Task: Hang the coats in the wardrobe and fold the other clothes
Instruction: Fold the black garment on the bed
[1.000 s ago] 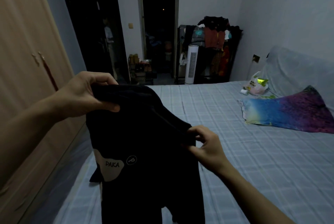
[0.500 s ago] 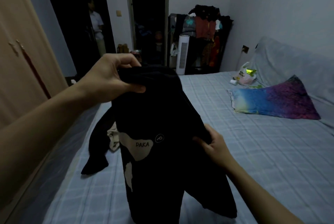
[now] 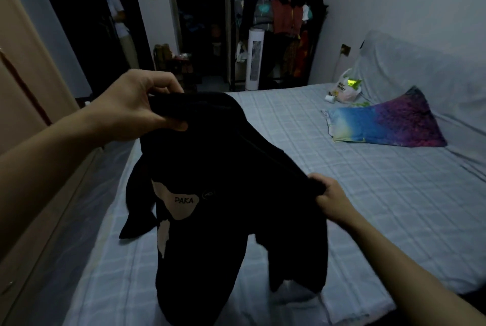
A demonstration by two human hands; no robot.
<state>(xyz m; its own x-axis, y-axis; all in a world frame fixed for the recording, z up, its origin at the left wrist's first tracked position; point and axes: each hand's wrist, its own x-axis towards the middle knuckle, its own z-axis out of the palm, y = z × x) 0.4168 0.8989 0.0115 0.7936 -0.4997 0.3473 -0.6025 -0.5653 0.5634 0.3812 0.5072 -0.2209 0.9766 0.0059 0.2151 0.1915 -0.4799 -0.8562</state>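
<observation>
A black sweatshirt (image 3: 223, 194) with a pale patch reading "PAKA" hangs in front of me over the bed (image 3: 342, 181). My left hand (image 3: 134, 110) pinches its upper left shoulder, held high. Lower and to the right, my right hand (image 3: 331, 199) grips the other shoulder. The garment slopes down from left to right, and its hem and sleeves rest on the bed sheet. The wardrobe (image 3: 23, 89) with its tan doors stands shut along the left edge.
A blue and purple cloth (image 3: 384, 123) and a plastic bag (image 3: 344, 86) lie near the covered headboard at right. A rack piled with clothes (image 3: 284, 23) and a white tower fan (image 3: 255, 60) stand beyond the bed. A person (image 3: 118, 18) stands in the dark doorway.
My right hand slid out to the right along the shoulder, spreading the sweatshirt wider. My view shifted right, so the wardrobe moved toward the left edge.
</observation>
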